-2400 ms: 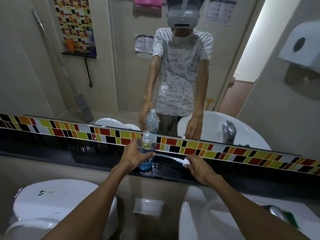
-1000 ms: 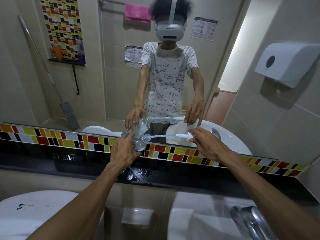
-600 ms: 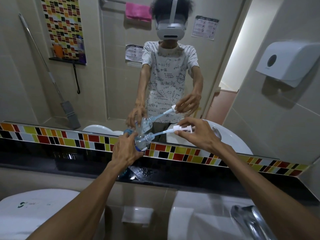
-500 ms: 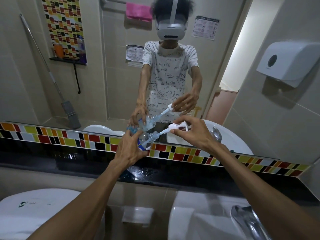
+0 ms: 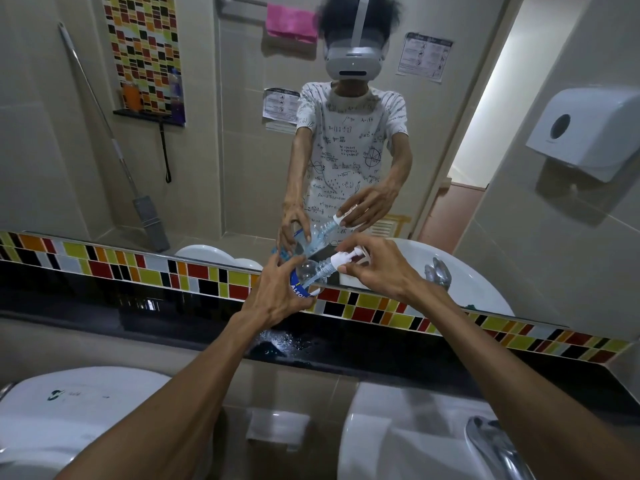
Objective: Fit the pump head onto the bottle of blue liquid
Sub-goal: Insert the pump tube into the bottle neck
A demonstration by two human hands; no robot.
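Left hand (image 5: 277, 299) wrapped round the bottle (image 5: 306, 278), holding it in the air, tilted, neck pointing to two o'clock. Right hand (image 5: 375, 268) pinching the white pump head (image 5: 343, 259) at the bottle's mouth, its tube running down inside. Whether the collar is seated, I can't tell. Below the hands at six o'clock, a wet patch glistens on the black counter (image 5: 104, 306). Tap (image 5: 495, 445) at five o'clock, mirror (image 5: 225, 168) at twelve o'clock.
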